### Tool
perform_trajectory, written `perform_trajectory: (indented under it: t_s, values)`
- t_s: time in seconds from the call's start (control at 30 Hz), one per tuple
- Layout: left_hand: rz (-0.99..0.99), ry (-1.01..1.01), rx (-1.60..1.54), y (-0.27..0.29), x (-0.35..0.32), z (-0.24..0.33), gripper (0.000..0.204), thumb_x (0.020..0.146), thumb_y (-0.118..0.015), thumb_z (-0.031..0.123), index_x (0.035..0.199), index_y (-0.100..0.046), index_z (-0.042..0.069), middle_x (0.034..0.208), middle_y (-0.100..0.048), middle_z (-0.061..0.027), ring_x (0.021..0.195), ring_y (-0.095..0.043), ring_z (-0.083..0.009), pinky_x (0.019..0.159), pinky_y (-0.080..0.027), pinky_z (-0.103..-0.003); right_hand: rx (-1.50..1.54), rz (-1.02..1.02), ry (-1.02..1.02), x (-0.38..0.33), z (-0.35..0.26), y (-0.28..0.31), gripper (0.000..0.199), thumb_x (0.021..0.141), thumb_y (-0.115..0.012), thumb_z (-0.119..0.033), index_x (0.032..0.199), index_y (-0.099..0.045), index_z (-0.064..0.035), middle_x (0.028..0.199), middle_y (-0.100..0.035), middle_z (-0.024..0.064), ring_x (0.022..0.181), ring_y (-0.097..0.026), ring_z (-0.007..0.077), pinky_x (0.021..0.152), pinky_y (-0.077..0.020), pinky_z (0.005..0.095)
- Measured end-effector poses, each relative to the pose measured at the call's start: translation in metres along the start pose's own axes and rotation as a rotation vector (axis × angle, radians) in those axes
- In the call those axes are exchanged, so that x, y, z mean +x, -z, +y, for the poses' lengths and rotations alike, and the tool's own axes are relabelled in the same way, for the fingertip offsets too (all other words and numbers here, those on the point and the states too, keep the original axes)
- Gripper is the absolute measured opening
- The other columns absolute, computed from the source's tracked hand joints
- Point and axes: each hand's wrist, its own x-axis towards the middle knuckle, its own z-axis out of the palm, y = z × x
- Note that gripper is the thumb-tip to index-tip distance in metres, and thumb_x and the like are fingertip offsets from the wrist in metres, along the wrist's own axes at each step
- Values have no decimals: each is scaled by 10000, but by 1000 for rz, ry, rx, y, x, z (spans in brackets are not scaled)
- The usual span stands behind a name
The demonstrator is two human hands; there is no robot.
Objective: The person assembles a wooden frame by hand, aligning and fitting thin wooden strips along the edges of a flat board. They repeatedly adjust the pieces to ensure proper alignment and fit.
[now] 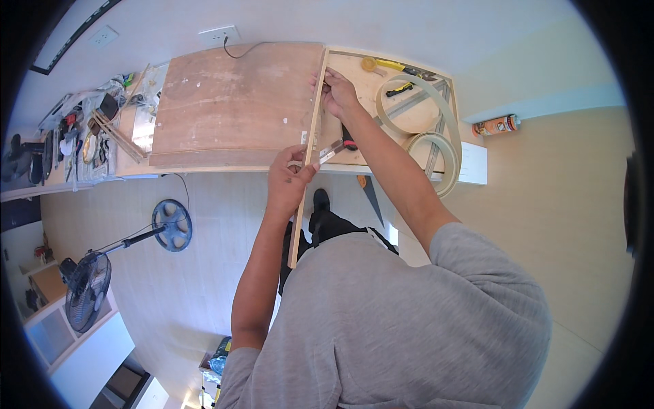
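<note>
A long, thin wooden strip [298, 235] runs from the bench's far side to its near end close to my body. My left hand [287, 183] is closed around the strip at about its middle, by the bench's front edge. Farther up, my right hand [338, 94] pinches the same strip; some of its fingertips are hidden behind the wood. Beside the left hand, a tool with a flat silver part [331, 150] and a red-and-black end lies partly under my right forearm, its kind unclear.
A worn plywood board [235, 109] covers the bench left of the strip. Rolls of pale edge banding [439, 146], a yellow-black cutter [400, 89] and a sealant tube [496, 125] lie right. Tools and wood scraps [117, 133] crowd the far left. A fan [88, 290] stands on the floor.
</note>
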Motion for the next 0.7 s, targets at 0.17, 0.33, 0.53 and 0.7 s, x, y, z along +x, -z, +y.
perform_trajectory:
  t_s: [0.17, 0.33, 0.53, 0.7]
  values:
    - [-9, 71, -122, 0, 0, 9, 456, 878, -797, 79, 1290, -630, -21, 1030, -629, -49, 718, -609, -98, 602, -481, -246, 20, -12, 0, 1, 3, 4, 410, 1099, -435, -78, 1500, -451, 9, 1320, -654, 156, 1033, -688, 231, 938, -588, 395]
    - [-14, 134, -223, -3, 1, 19, 455, 890, -784, 82, 1299, -619, -31, 1053, -628, -67, 721, -619, -111, 594, -487, -247, 8, -21, 15, 1, 3, 4, 388, 1090, -461, -72, 1467, -485, 18, 1297, -665, 147, 1017, -686, 215, 928, -586, 377]
    - [-51, 124, -412, -13, 6, 32, 398, 921, -760, 60, 1264, -591, -53, 1030, -617, -79, 718, -635, -117, 563, -499, -230, 15, 0, 35, -3, -1, 1, 353, 1080, -488, -66, 1415, -529, 36, 1207, -697, 130, 941, -668, 171, 867, -568, 310]
    - [-55, 135, -496, -22, 11, 45, 378, 943, -753, 75, 1246, -570, -57, 987, -620, -83, 709, -649, -127, 550, -518, -232, 35, 10, 56, -3, -2, -1, 314, 1080, -482, -68, 1362, -566, 43, 1144, -707, 110, 886, -641, 130, 843, -550, 265]
